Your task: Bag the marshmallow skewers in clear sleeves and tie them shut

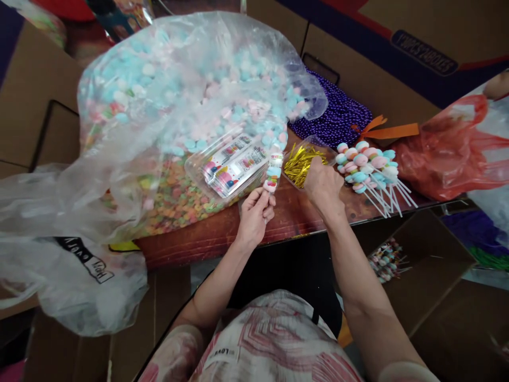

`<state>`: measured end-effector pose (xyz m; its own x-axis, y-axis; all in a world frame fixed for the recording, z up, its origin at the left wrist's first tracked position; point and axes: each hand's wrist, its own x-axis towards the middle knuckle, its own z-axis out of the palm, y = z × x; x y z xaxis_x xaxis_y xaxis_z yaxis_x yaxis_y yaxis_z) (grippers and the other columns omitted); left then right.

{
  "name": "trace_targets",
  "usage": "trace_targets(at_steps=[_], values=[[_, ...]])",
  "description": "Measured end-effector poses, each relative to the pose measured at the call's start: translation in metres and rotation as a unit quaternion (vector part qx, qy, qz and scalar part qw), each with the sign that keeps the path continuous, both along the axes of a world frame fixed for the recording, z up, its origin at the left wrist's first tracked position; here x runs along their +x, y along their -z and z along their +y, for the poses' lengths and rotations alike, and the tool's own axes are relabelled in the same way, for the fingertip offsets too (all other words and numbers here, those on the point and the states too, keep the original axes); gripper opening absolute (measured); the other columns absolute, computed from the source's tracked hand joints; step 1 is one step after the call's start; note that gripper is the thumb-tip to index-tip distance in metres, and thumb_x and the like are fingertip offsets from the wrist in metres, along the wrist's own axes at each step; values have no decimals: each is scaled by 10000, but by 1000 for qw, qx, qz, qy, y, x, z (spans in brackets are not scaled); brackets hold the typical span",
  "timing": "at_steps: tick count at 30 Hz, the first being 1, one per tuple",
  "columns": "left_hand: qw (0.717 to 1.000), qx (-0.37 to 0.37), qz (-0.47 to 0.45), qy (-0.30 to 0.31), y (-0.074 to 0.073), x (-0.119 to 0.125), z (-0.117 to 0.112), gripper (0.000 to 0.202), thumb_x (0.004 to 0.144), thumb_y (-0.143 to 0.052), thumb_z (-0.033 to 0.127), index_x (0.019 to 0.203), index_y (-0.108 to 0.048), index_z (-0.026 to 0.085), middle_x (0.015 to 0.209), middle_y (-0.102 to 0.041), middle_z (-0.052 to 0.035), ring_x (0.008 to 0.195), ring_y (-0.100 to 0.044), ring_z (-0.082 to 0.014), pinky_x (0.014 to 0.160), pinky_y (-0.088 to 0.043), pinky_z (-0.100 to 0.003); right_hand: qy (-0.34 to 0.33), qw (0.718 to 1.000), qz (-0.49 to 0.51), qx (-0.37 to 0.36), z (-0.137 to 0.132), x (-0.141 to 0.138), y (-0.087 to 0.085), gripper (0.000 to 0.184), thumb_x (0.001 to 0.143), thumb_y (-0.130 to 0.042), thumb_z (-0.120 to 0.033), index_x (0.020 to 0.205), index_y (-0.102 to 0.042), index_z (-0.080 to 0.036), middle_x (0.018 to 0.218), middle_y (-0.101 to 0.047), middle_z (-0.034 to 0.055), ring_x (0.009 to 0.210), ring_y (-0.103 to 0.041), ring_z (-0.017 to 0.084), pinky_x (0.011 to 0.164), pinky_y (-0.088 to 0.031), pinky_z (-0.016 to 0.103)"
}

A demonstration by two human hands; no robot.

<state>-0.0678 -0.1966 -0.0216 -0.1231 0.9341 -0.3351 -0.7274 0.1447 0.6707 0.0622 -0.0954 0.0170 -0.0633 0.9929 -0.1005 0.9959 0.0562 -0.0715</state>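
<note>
My left hand (256, 211) is closed round the lower end of a candy skewer in a clear printed sleeve (273, 171), held upright above the red-brown table (294, 215). My right hand (321, 183) reaches into a clear pack of gold twist ties (299, 162), fingers curled among them; what they grip is hidden. A pile of finished skewers of pink, blue and white candies on white sticks (368, 164) lies just right of that hand.
A huge clear bag of pastel candies (178, 90) fills the table's left and back. Clear printed sleeves (233, 164) and multicoloured candies (175, 201) lie before it. Purple beads (338, 116), a red plastic bag (449, 148), cardboard boxes and a box with more skewers (385, 260) surround.
</note>
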Motion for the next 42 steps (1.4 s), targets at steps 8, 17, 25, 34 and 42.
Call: trace_targets(at_steps=[8, 17, 25, 34, 42], values=[[998, 11, 58, -32, 7, 10, 0, 298, 782, -758, 320, 895, -502, 217, 682, -578, 56, 458, -286, -18, 459, -183, -154, 42, 939, 318, 125, -54, 35, 5, 137, 907, -538, -210, 887, -668, -174, 718, -670, 58, 698, -637, 205, 716, -484, 328], [995, 36, 63, 69, 0, 23, -10, 251, 765, -740, 275, 873, -523, 210, 666, -502, 83, 470, -320, -19, 461, -242, -150, 18, 786, 618, 9, -101, 11, 31, 177, 834, -671, -330, 731, -631, -192, 627, -609, -27, 563, -546, 111, 551, -435, 238], [986, 76, 134, 71, 15, 23, -11, 301, 824, -761, 425, 843, -565, 197, 623, -455, 85, 435, -307, -13, 415, -225, -152, 44, 716, 692, -81, -102, 18, 37, 261, 803, -741, -418, 739, -618, -197, 596, -576, -41, 501, -441, 83, 487, -353, 225], [983, -67, -32, 165, 0, 19, -9, 361, 753, -842, 360, 761, -541, 161, 511, -379, 104, 394, -231, 0, 370, -143, -108, 45, 659, 745, -90, -104, 23, 57, 305, 771, -805, -445, 761, -630, -195, 749, -565, -28, 535, -419, 69, 489, -340, 224], [967, -119, -46, 219, -1, 20, -14, 258, 844, -759, 304, 816, -536, 177, 506, -372, 106, 382, -219, -16, 364, -122, -114, -97, 781, 614, -60, -99, 37, 44, 214, 904, -641, -390, 824, -553, -211, 780, -549, -9, 730, -518, 143, 675, -463, 281]])
